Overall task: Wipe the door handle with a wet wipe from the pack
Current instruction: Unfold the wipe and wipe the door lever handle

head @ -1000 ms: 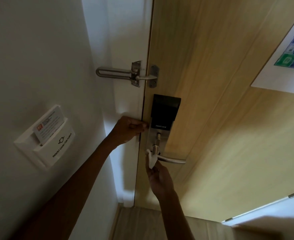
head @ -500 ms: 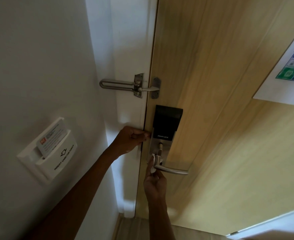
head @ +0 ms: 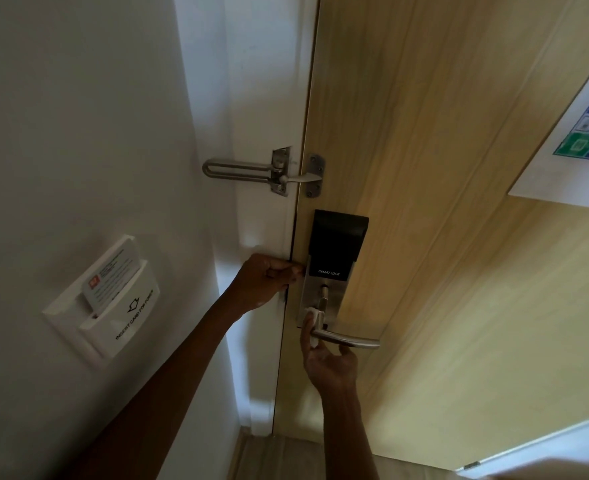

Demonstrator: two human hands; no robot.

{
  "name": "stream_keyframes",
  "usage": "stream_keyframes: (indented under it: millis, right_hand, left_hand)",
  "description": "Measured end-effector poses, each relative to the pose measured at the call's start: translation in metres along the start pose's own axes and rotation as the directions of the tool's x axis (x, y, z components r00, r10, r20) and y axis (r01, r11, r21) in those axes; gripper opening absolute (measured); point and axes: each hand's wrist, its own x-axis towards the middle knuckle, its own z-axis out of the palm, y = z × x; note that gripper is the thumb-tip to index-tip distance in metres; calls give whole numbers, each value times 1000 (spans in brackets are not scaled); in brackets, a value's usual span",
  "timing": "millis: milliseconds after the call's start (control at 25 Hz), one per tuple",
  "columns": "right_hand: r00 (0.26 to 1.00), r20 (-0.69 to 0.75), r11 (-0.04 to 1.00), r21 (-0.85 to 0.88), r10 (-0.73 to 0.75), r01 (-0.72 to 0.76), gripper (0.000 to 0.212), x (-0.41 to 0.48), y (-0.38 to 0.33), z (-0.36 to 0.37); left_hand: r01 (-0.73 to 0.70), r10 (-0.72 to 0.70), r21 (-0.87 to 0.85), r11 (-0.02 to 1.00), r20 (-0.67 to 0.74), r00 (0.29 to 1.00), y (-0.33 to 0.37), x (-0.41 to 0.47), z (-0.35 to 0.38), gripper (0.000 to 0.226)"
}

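While my right hand [head: 331, 363] reaches up from below the door handle [head: 346, 339], its thumb presses the wet wipe [head: 313, 315] against the handle's left end, where the lever meets the lock plate [head: 315, 299]; the other fingers [head: 346, 351] curl loosely under the lever, so the wipe sits pinched between thumb and metal, bunched small and white. My left hand [head: 267, 282] is closed in a fist at the door's edge, just left of the lock plate, knuckles touching the frame [head: 262, 216]; I cannot tell whether it holds anything. I count one handle, one wipe, one black smart lock panel [head: 338, 240] above the handle, and one swing-bar latch [head: 265, 173] higher up across the gap. On the left wall, one white card holder [head: 113, 313] has a single key card [head: 111, 273] standing in its slot. Far right on the wooden door [head: 442, 237] hangs one posted sign [head: 577, 140].
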Motion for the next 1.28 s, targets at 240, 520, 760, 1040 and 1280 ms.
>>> stream_keyframes:
  millis: [240,520,760,1040,1280]
  right_hand:
    - [982,64,960,-210,-177,187,66,-24,0,-15]
    - [896,60,821,-375,-441,429,69,-77,-50,-10]
    - [734,255,465,-633,-629,619,33,-69,-38,4]
    - [663,378,-174,-919,-646,355,45,-71,-33,18]
    - [570,686,-652,-691,-453,313,43,-76,-23,8]
  left_hand:
    - [17,-17,30,999,-2,1000,1,1,0,22]
    - [25,-24,-25,999,13,1000,-2,1,0,14]
    - [30,-31,-29,999,-8,999,-2,1,0,13]
    - [42,-43,-75,996,-12,999,0,0,4,14]
    - [46,-50,-99,994,-37,998,-3,-4,5,15]
